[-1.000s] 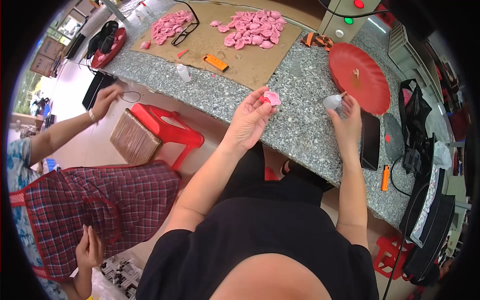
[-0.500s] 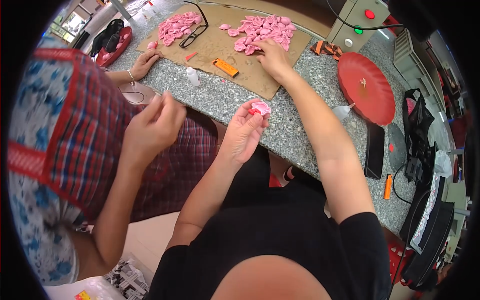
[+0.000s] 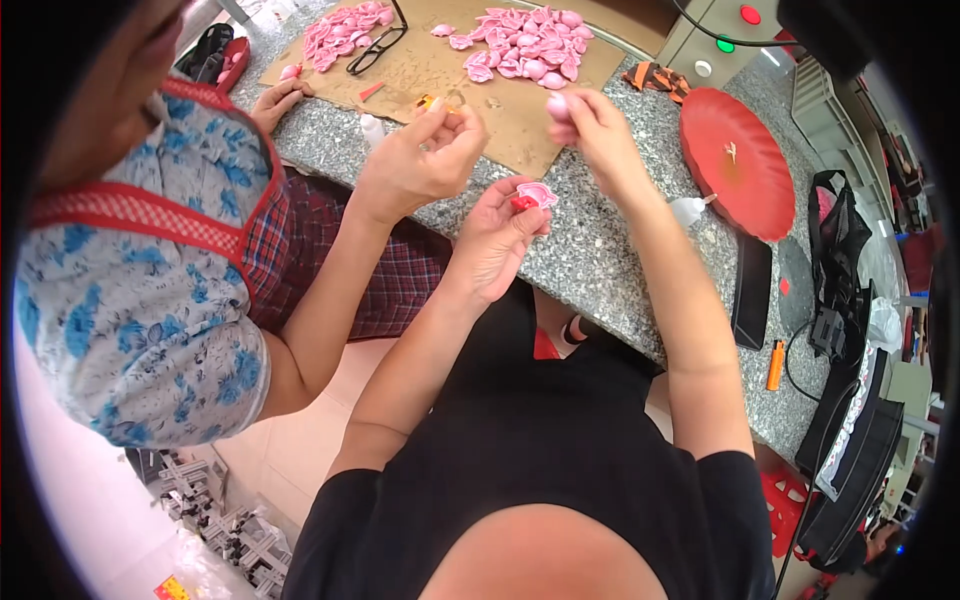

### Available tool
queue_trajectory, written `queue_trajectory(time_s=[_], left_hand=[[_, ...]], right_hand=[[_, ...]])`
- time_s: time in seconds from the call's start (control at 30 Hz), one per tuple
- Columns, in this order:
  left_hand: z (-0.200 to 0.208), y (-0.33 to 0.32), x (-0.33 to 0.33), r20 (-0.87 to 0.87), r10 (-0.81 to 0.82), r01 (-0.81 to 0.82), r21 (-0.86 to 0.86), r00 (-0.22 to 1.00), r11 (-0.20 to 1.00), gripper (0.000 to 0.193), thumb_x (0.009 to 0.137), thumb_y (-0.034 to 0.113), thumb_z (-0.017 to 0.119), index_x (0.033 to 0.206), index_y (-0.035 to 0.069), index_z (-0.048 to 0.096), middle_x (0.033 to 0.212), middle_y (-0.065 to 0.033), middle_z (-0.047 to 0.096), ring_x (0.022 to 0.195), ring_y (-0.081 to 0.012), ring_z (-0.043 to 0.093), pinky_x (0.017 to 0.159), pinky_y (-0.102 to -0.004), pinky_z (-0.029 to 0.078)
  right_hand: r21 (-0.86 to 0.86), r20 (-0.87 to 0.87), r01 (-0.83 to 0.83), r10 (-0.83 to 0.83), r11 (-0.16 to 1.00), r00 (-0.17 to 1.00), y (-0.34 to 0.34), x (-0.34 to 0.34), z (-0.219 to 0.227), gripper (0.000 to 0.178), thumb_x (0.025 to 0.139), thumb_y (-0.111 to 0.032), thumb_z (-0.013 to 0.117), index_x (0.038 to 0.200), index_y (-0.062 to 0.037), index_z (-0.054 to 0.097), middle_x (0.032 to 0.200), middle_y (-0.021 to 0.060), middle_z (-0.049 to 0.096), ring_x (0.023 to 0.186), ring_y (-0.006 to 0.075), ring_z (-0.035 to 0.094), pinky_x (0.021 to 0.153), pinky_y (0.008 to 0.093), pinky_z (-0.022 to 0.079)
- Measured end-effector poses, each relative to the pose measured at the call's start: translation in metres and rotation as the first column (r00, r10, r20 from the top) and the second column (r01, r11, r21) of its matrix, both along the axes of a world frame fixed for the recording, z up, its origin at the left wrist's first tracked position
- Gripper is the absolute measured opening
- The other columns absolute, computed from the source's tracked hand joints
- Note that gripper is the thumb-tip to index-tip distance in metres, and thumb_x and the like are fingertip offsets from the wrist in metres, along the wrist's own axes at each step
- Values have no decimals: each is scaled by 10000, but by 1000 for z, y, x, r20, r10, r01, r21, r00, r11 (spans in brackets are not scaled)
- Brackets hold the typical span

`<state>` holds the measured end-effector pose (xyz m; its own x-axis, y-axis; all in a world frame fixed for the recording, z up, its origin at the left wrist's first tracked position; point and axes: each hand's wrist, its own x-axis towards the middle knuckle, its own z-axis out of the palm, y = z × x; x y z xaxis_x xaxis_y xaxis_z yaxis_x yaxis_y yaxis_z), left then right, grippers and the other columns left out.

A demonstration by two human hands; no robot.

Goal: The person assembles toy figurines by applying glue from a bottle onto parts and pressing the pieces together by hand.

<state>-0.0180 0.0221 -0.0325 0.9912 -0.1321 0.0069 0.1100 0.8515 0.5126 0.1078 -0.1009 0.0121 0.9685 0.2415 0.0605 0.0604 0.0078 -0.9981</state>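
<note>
My left hand [image 3: 492,240] is closed above the counter's front edge, pinching a pink, ruffled, cup-shaped piece [image 3: 539,192] with a red part [image 3: 521,203] at its side. To its upper right, my right hand [image 3: 606,138] grips a smooth, rounded pink piece [image 3: 557,105] between thumb and fingers. The two pieces are apart. Beyond my right hand, a pile of similar pink pieces [image 3: 530,42] lies on a cardboard sheet [image 3: 420,72].
A co-worker's hand [image 3: 425,165] reaches in at my left, partly hiding an orange object. Glasses [image 3: 377,50] and another pink pile [image 3: 343,38] lie farther back. Right of me are a red scalloped dish [image 3: 740,165], a white bottle [image 3: 687,210] and an orange lighter [image 3: 776,366].
My right hand has come back from the pink pile with a rounded piece. My left hand has barely shifted. The co-worker has leaned in, their raised hand moving right.
</note>
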Motion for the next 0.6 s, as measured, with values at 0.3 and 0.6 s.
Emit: queue_trajectory(time_s=[0.3,0.6], left_hand=[[10,-9,6,-100,-29,29,0,995,1000,349,897,251,473,1134,-6,462,987,-85,560,864,-156,560,749,-281,478],[-9,-25,3,-98,-68,67,-17,993,998,306,909,185,457,1145,-9,443,973,-91,557,863,-168,556,775,-290,468]], right_hand=[[397,-505,92,133,913,853,-65,-70,10,246,904,-224,470,1039,-25,522,782,20,571,580,68,537,522,216,481],[369,-441,32,145,929,886,-79,-85,-14,310,848,-92,548,1124,28,474,935,72,581,763,135,605,705,262,534]])
